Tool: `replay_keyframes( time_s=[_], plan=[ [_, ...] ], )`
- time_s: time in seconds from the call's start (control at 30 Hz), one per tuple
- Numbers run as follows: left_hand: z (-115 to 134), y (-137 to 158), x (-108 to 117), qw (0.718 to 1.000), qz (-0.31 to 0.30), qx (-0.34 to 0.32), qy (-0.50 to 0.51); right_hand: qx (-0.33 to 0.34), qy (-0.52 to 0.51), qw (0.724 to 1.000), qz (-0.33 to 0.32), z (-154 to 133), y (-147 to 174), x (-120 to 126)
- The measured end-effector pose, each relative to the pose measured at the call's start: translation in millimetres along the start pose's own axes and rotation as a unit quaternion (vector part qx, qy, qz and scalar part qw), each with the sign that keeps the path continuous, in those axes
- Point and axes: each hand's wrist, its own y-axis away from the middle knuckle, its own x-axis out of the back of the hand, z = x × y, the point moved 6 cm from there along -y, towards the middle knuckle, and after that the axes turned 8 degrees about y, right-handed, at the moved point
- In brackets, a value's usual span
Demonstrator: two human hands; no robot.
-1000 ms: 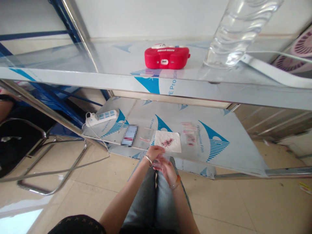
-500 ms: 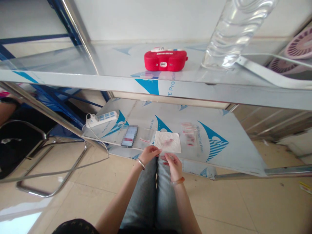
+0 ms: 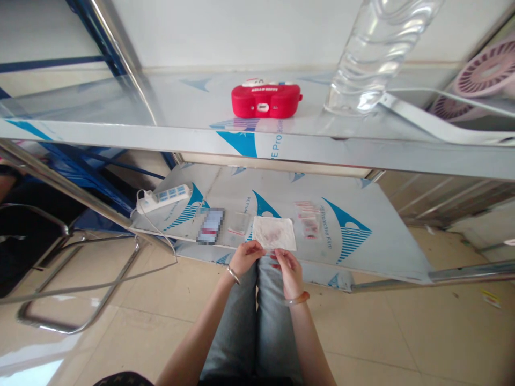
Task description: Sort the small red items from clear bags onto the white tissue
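My left hand [image 3: 246,257] and my right hand [image 3: 287,271] are closed in a pinch, fingertips close together, at the front edge of the lower shelf. Between them is a small clear thing [image 3: 270,252] that looks like a plastic bag; its contents are too small to make out. Just beyond my fingers lies a white paper sheet [image 3: 285,241] with a faint reddish patch of tiny bits on it. Right of the sheet are several small clear zip bags [image 3: 309,221] with reddish contents. Another clear zip bag [image 3: 238,225] with a red line lies to the left.
A phone [image 3: 211,226] and a white power strip [image 3: 164,198] lie farther left. Above, the upper shelf [image 3: 181,128] holds a red case [image 3: 265,102], a clear bottle [image 3: 370,59] and a pink fan [image 3: 486,72]. A metal-framed chair [image 3: 76,321] stands at left.
My right hand has risen slightly, and its fingertips are closer to the left ones. The reddish bits on the paper look more spread and fainter. The view has shifted slightly.
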Motion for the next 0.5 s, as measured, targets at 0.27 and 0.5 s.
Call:
replay_keyframes(
  time_s=[0.27,0.5],
  plan=[
    [1.9,3.6,3.2,1.000,0.013,-0.001,0.003,0.003,-0.007,1.000,0.007,-0.5,0.1,2.4],
    [4.3,5.4,7.1,0.998,0.061,-0.001,-0.001,0.021,0.008,0.999,0.045,-7.7,2.5,5.3]
  ],
)
